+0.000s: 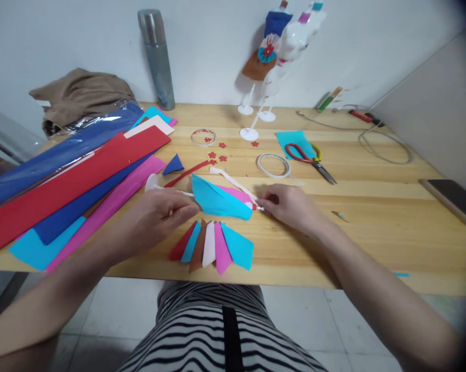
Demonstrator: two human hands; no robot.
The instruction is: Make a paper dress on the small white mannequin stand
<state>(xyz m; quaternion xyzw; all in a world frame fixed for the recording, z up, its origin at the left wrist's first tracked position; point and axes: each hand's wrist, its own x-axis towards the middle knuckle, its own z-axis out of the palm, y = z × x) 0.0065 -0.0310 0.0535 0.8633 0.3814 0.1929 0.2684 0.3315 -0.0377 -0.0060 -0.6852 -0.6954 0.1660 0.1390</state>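
Observation:
A small mannequin on a white stand lies sideways in front of me, its round base to the left. Turquoise crepe paper covers much of it, with pink paper showing behind. My left hand is closed around the white stand rod. At the other end, my right hand pinches by the mannequin's white tip; its fingertips are partly hidden. A pale strip runs up to those fingers. Below lies a fan of coloured paper pieces in red, turquoise, brown, pale pink and pink.
Folded paper sheets fill the left side. Behind are a flask, standing mannequins and red paper flowers. Tape rolls, scissors, pliers, a cable and a phone lie about.

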